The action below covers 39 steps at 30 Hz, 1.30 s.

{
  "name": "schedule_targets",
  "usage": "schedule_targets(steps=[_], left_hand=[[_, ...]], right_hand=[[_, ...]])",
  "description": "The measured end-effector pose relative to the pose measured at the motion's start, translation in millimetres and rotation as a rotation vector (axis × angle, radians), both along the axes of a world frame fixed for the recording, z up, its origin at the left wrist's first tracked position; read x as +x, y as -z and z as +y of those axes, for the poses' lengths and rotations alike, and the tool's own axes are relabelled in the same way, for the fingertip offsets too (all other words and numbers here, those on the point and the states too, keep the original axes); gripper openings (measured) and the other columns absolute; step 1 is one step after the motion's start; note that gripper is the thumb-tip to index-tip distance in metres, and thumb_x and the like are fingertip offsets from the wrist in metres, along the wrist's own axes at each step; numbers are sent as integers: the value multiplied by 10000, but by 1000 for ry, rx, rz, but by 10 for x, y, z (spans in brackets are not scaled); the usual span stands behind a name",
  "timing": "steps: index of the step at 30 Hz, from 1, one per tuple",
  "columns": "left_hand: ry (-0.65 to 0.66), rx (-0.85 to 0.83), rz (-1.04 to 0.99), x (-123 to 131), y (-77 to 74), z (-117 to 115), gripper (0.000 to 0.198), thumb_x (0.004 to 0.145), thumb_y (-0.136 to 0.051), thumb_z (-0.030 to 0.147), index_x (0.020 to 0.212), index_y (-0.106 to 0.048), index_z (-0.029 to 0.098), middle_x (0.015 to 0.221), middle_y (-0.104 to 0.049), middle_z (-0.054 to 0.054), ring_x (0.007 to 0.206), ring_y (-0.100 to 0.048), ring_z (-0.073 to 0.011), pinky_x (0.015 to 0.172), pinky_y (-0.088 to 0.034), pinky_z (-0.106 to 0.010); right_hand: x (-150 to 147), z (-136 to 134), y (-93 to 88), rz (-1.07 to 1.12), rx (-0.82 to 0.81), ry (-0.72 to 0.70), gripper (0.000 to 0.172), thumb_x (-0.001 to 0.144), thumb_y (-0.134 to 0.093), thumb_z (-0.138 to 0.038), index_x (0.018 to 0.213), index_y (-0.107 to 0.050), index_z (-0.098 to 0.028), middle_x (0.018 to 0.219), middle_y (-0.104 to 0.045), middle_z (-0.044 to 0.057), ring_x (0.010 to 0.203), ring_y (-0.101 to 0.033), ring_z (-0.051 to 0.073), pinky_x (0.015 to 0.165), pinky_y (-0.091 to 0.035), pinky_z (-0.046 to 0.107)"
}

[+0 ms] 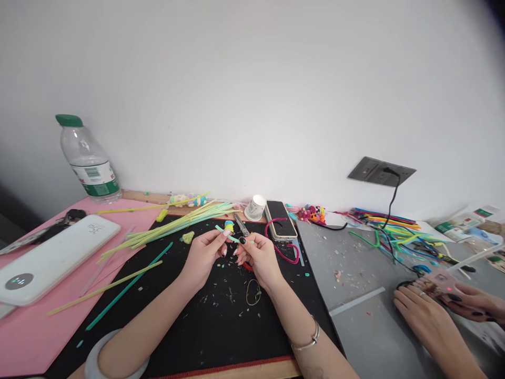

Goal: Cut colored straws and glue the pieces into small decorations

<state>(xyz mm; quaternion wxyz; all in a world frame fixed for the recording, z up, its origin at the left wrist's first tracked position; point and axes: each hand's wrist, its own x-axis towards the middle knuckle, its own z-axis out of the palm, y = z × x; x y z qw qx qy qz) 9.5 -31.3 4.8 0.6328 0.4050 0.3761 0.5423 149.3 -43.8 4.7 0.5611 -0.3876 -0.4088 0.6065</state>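
Above the black mat, my left hand (207,252) pinches a short pale-green pipe cleaner (233,239) between thumb and fingers. My right hand (258,258) grips the other end of the same piece, its fingers closed. A small yellow-and-blue fuzzy bit (229,226) shows just above my left thumb; whether it is joined to the pipe cleaner I cannot tell. Behind my hands lie scissors (241,225), partly hidden by my right hand. To the left, a bundle of pale yellow and green pipe cleaners (173,229) spreads across the mat and pink sheet.
A paper cup (255,208) and a phone (281,221) sit near the wall. A white power bank (59,258) and a bottle (90,163) stand left. At right, another person's hands (430,321) hold a pink device beside coloured pipe cleaners (389,223). Fuzzy scraps litter the mat (189,337).
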Motion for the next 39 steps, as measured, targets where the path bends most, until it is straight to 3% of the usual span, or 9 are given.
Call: schedule_targets(steps=[10,14,20,24,29,32,39], left_hand=[[16,84,191,-15,45,-1,297,767,-653,422,678,-594,145,534,-496,38,525,-423,-87,525,-334,-207],[-7,144,320,-21,39,6,314,786,-620,415,628,-569,148,515,-511,36,513,-444,-96,534,-343,-217],[9,225,490,-81,36,37,323,808,-579,397,590,-511,169,496,-510,44,502,-476,-109,552,-360,-228],[22,234,518,-100,31,44,314,807,-576,410,608,-527,172,499,-521,41,502,-494,-116,546,-367,-231],[23,185,391,-46,29,18,259,765,-625,417,723,-615,162,552,-564,29,529,-522,-126,557,-405,-238],[16,188,335,-19,25,-1,311,789,-594,433,641,-584,160,557,-568,16,545,-522,-128,566,-414,-240],[16,227,538,-77,10,7,344,788,-578,439,579,-560,166,495,-526,24,503,-491,-127,540,-375,-237]], right_hand=[[16,2,30,-300,67,-19,295,762,-659,-384,643,-495,-169,425,-550,-57,299,-400,44,321,-276,151],[31,5,16,-238,74,-13,272,764,-664,-359,654,-511,-163,465,-579,-43,333,-429,46,344,-303,153],[87,16,-16,-10,-6,-145,241,722,-723,-334,741,-567,-153,587,-669,7,437,-576,85,459,-481,193],[121,11,-55,103,-66,-150,256,674,-777,-295,780,-603,-141,680,-714,50,551,-662,119,545,-541,207],[118,8,-63,208,-80,-140,234,655,-796,-278,732,-623,-141,688,-713,49,558,-652,107,533,-543,188],[102,9,-44,212,-81,-139,229,632,-809,-262,705,-631,-138,694,-708,43,548,-630,93,544,-541,189],[105,34,7,23,-53,-72,251,671,-764,-316,646,-573,-156,600,-666,5,450,-560,76,459,-476,185]])
